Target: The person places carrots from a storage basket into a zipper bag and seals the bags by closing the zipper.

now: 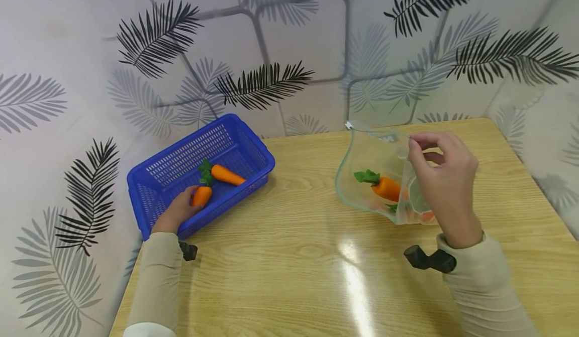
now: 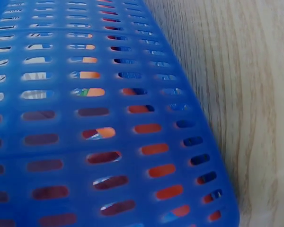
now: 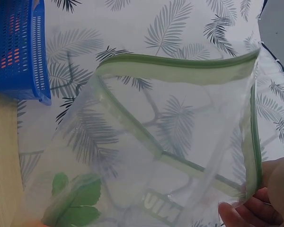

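My left hand (image 1: 179,209) reaches over the near side of a blue plastic basket (image 1: 156,169) and grips an orange carrot (image 1: 202,196) with green leaves. A second carrot (image 1: 227,175) lies beside it on the basket floor. Through the slots in the left wrist view, orange shows behind the basket wall (image 2: 71,153). On the right, my right hand (image 1: 445,176) pinches the rim of a clear zip bag (image 1: 357,156) with a pale green edge. The bag's mouth gapes wide in the right wrist view. Inside it lies a carrot (image 1: 386,189), with more orange partly hidden behind my hand.
The basket and bag stand on a light wood table (image 1: 289,256), well apart. Behind the table rises a wall covering (image 1: 298,40) with a leaf pattern. A white zip slider (image 1: 349,125) sits at the bag's far corner.
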Action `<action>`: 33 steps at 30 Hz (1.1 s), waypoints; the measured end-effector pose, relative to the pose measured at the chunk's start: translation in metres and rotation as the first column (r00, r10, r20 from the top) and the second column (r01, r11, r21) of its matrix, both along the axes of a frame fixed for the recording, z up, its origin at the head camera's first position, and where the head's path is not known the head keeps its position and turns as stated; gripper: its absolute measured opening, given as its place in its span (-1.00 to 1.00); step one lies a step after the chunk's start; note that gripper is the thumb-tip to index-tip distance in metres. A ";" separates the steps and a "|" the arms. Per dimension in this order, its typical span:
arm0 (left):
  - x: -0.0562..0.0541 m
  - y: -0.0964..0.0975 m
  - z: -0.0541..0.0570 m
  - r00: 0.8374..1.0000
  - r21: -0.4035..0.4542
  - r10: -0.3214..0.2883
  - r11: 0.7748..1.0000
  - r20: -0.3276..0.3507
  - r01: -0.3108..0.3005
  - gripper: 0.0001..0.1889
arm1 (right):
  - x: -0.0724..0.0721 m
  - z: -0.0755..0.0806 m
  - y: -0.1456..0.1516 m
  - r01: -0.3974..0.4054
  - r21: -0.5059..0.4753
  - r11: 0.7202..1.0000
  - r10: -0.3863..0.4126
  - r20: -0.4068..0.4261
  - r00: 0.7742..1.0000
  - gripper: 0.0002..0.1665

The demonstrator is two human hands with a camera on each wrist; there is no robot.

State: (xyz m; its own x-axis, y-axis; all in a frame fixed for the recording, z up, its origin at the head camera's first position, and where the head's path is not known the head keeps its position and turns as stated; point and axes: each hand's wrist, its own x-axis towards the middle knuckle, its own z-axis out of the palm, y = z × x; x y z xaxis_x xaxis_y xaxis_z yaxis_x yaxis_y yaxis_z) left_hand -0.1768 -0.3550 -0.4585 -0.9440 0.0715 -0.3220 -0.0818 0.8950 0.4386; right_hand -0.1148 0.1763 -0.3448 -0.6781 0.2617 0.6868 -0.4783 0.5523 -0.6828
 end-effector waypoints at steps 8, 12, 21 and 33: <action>-0.005 -0.001 -0.009 0.996 0.055 -0.070 0.996 -0.049 0.072 -0.46 | 0.001 -0.002 -0.001 -0.010 -0.007 1.000 0.010 0.003 1.000 -0.89; -0.005 -0.001 -0.011 0.995 0.033 -0.091 0.995 -0.042 0.093 -0.51 | 0.001 -0.002 -0.001 -0.015 -0.010 1.000 0.015 0.004 1.000 -0.89; -0.001 0.022 0.013 0.993 -0.111 -0.115 0.987 0.014 0.116 -0.49 | 0.001 -0.001 -0.001 -0.016 -0.008 1.000 0.016 0.001 1.000 -0.89; -0.010 0.047 0.028 0.991 -0.207 -0.068 0.974 0.116 0.091 -0.48 | 0.002 -0.001 0.000 -0.022 0.006 1.000 0.022 0.000 1.000 -0.89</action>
State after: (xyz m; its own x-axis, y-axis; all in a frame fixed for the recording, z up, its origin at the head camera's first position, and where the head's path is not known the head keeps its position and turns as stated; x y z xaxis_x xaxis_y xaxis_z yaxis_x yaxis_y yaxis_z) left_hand -0.1867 -0.3076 -0.4304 -0.8969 0.0646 -0.4376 -0.0428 0.9720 0.2312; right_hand -0.1127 0.1758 -0.3463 -0.6835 0.2429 0.6883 -0.4901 0.5460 -0.6794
